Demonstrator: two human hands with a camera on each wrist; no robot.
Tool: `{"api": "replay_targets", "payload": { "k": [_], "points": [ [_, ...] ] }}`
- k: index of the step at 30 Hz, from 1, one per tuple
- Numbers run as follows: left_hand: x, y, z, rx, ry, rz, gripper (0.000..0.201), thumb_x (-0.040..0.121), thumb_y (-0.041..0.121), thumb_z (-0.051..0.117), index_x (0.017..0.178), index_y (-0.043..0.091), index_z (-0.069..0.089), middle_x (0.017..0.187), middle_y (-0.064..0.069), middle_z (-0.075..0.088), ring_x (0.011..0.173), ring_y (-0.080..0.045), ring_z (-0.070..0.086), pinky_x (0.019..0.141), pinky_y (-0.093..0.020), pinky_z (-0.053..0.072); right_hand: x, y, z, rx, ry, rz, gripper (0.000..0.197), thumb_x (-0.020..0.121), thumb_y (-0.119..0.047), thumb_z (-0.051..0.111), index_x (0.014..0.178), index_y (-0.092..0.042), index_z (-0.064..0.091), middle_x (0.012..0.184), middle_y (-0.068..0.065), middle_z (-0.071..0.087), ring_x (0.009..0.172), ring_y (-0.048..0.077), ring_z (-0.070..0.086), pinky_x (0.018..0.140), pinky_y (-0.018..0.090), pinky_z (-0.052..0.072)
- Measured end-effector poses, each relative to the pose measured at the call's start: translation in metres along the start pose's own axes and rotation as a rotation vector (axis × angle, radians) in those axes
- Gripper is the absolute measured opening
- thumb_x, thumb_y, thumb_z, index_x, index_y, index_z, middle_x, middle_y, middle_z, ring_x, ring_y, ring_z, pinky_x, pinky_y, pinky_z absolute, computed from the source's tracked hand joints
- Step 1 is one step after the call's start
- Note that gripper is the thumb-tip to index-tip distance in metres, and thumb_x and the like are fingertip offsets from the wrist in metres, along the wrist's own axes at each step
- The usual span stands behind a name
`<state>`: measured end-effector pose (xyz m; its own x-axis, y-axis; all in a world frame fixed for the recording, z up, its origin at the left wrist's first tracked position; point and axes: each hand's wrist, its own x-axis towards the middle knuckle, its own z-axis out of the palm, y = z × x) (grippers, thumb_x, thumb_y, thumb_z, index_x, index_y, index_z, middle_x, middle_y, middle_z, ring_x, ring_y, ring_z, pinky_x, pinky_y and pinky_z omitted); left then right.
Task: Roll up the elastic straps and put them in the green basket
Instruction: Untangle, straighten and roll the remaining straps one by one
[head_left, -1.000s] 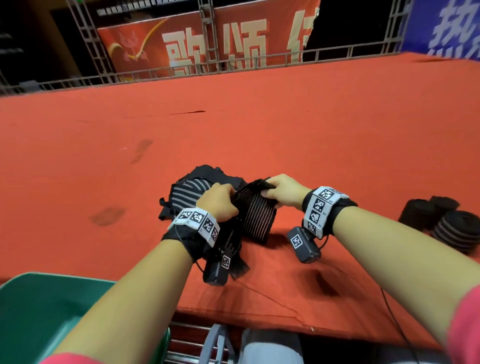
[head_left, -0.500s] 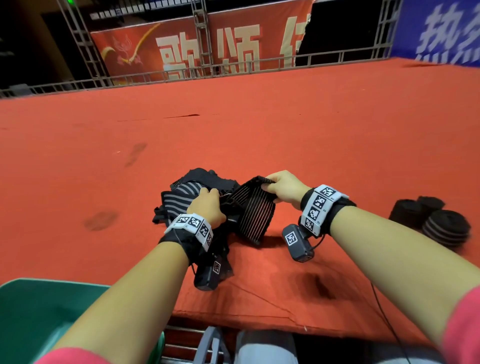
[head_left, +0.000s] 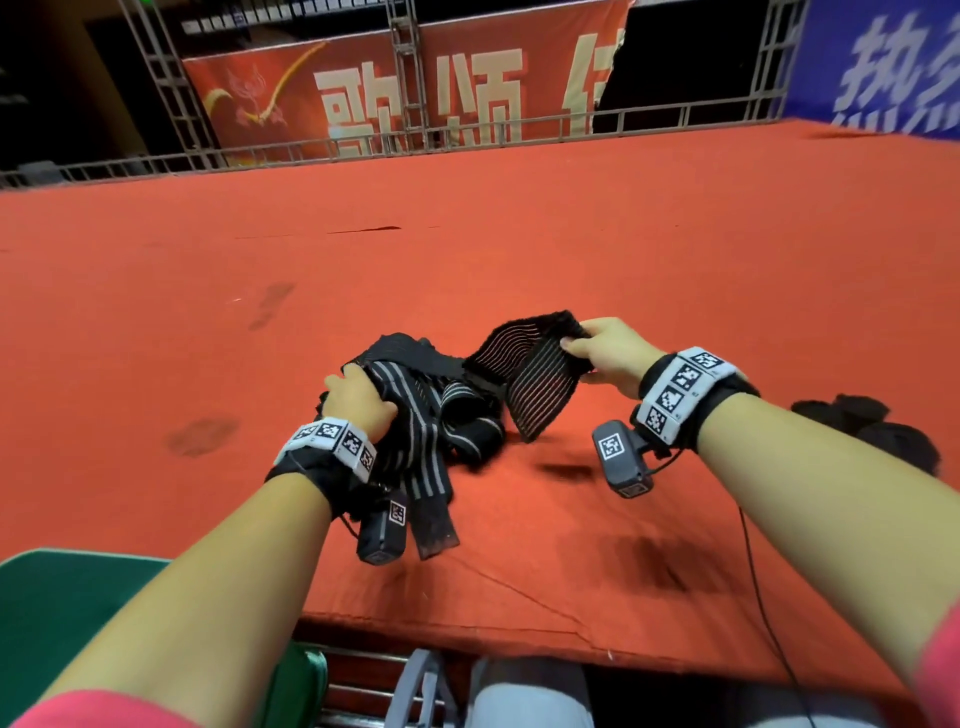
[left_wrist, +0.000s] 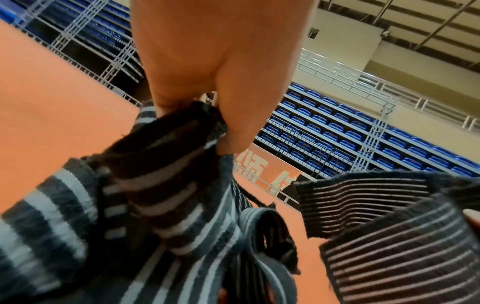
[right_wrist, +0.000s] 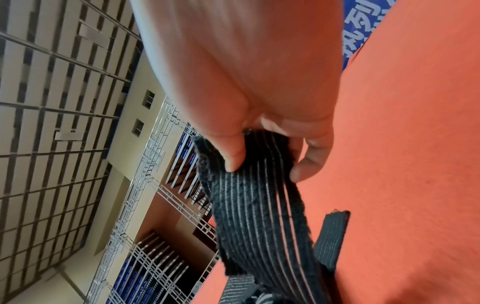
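A tangle of black elastic straps with grey stripes (head_left: 436, 410) is held just above the red-covered table (head_left: 519, 260). My left hand (head_left: 358, 400) grips the bunched straps (left_wrist: 166, 164), with loose ends hanging toward the table edge. My right hand (head_left: 597, 348) pinches the end of a wider finely striped strap (head_left: 535, 379), lifted to the right; thumb and fingers (right_wrist: 233, 156) clamp that strap (right_wrist: 259, 205). The green basket (head_left: 67, 597) sits at the lower left, below the table edge, partly hidden by my left forearm.
Rolled black straps (head_left: 878, 426) lie on the table at the right, beyond my right forearm. The table's front edge (head_left: 519, 634) runs close to my body. Metal railing and banners (head_left: 415, 104) stand behind the table's far edge.
My right hand has pulled the wide strap's end up and to the right, away from the bundle. My left hand has lifted the bundle, so loose ends now hang down.
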<state>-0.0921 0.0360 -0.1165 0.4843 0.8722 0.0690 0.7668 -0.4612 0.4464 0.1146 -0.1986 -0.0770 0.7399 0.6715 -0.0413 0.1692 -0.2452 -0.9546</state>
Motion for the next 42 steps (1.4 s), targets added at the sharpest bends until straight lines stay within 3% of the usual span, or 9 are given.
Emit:
{"api": "replay_targets", "payload": {
  "k": [5,9,16,18,20,23,29,34,42],
  "points": [
    [0.006,-0.007,0.002,-0.008,0.037,0.008,0.063,0.087,0.015,0.066,0.139,0.007,0.031,0.132,-0.024,0.037,0.110,-0.048,0.053,0.083,-0.048,0.045,-0.008,0.001,0.000,0.100,-0.057,-0.010,0.019,0.100,-0.004,0.049,0.090,-0.016,0.060,0.089,0.005,0.062,0.075,0.013,0.060,0.065,0.028,0.052],
    [-0.002,-0.002,0.006,0.154,0.058,0.061,0.077,0.085,0.028,0.070,0.149,0.020,0.027,0.146,-0.017,0.033,0.129,-0.042,0.039,0.101,-0.052,0.040,-0.010,0.001,0.000,0.152,-0.116,-0.015,0.022,0.099,-0.001,0.050,0.093,-0.015,0.065,0.089,0.004,0.066,0.081,0.016,0.064,0.071,0.034,0.057],
    [-0.010,0.045,-0.003,0.119,0.040,0.390,0.083,0.081,0.045,0.073,0.151,0.029,0.030,0.151,-0.003,0.034,0.138,-0.033,0.030,0.109,-0.053,0.033,-0.017,-0.006,0.003,0.137,-0.234,-0.026,0.023,0.096,0.005,0.052,0.102,-0.008,0.070,0.094,0.006,0.070,0.088,0.018,0.067,0.073,0.033,0.057],
    [-0.010,0.057,0.000,0.106,-0.064,0.456,0.075,0.078,0.047,0.073,0.144,0.032,0.042,0.143,-0.003,0.045,0.133,-0.033,0.038,0.107,-0.050,0.037,-0.020,-0.009,0.002,0.125,-0.255,-0.031,0.024,0.095,0.007,0.052,0.112,-0.001,0.068,0.098,0.009,0.068,0.092,0.019,0.065,0.081,0.037,0.057],
    [-0.016,0.065,0.004,0.012,-0.122,0.514,0.043,0.079,0.041,0.070,0.119,0.027,0.062,0.113,-0.005,0.062,0.115,-0.033,0.056,0.092,-0.040,0.045,-0.022,-0.010,-0.002,0.099,-0.267,-0.035,0.028,0.094,0.008,0.052,0.118,0.004,0.065,0.103,0.011,0.067,0.097,0.020,0.064,0.089,0.041,0.054],
    [-0.027,0.073,0.008,-0.090,-0.105,0.539,0.006,0.089,0.018,0.065,0.088,0.013,0.070,0.078,-0.004,0.066,0.086,-0.031,0.066,0.067,-0.034,0.043,-0.028,-0.007,-0.014,0.073,-0.278,-0.049,0.032,0.090,0.015,0.052,0.118,0.005,0.063,0.104,0.014,0.066,0.097,0.021,0.066,0.081,0.036,0.058],
    [-0.031,0.069,0.005,-0.107,0.015,0.437,0.014,0.085,0.013,0.068,0.093,0.021,0.075,0.097,-0.005,0.074,0.093,-0.027,0.067,0.081,-0.037,0.053,-0.041,0.007,-0.044,-0.017,-0.170,-0.019,0.038,0.085,0.020,0.057,0.113,-0.005,0.062,0.092,0.015,0.062,0.058,0.010,0.060,0.045,0.017,0.044],
    [-0.035,0.061,-0.004,-0.047,0.049,0.387,0.012,0.086,0.015,0.066,0.095,0.023,0.070,0.094,-0.005,0.071,0.088,-0.030,0.064,0.073,-0.037,0.051,-0.044,0.029,-0.062,-0.206,-0.157,-0.024,0.039,0.081,0.010,0.070,0.108,-0.019,0.067,0.091,0.012,0.065,0.076,0.017,0.061,0.072,0.026,0.049],
    [-0.054,0.051,-0.004,-0.275,-0.062,0.328,0.026,0.082,-0.007,0.048,0.079,0.013,0.064,0.074,-0.009,0.071,0.060,-0.024,0.070,0.060,-0.043,0.061,-0.063,0.044,-0.082,-0.443,-0.151,0.000,0.027,0.084,-0.019,0.078,0.110,-0.017,0.069,0.083,-0.005,0.060,0.076,0.004,0.055,0.068,0.022,0.043]
  ]
}}
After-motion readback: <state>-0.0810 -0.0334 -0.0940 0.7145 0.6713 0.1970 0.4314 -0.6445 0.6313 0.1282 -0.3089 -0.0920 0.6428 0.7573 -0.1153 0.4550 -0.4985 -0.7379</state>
